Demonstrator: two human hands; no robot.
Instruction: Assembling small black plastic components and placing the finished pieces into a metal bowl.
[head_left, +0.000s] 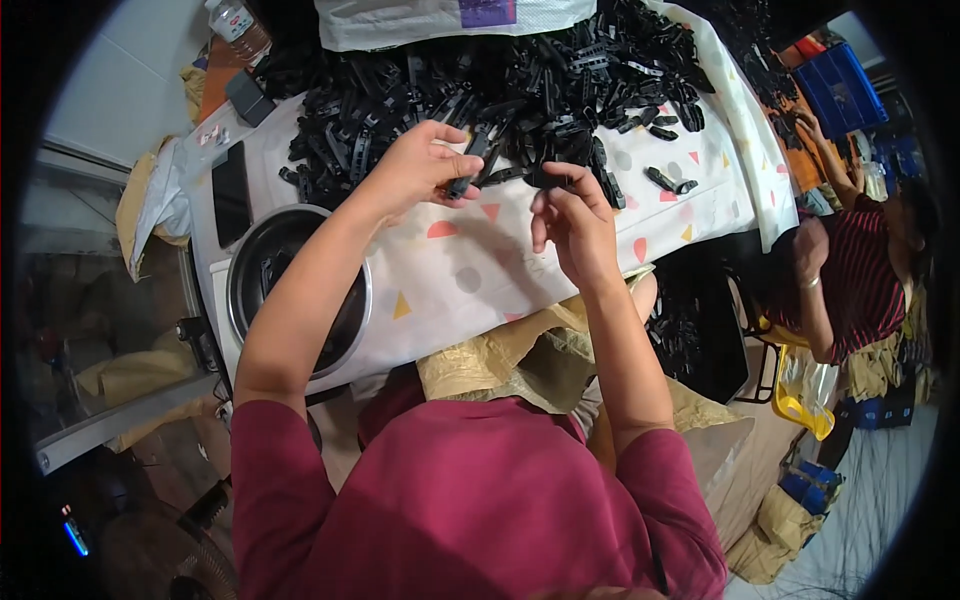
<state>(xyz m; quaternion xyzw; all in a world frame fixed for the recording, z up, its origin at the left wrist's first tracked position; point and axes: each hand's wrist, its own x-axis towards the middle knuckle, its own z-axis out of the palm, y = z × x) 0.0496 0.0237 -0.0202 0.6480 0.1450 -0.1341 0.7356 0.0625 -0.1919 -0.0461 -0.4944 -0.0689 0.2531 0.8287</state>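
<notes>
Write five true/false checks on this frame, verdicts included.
1. The left hand holds a black part. True.
2. The round bowl stands on the table's right side. False: it is on the left, partly hidden by the left forearm.
3. A flat black slab lies just beyond the bowl. True.
4. The tablecloth is plain blue. False: it is white with coloured shapes.
5. Another person in a striped top is at the right of the picture. True.
</notes>
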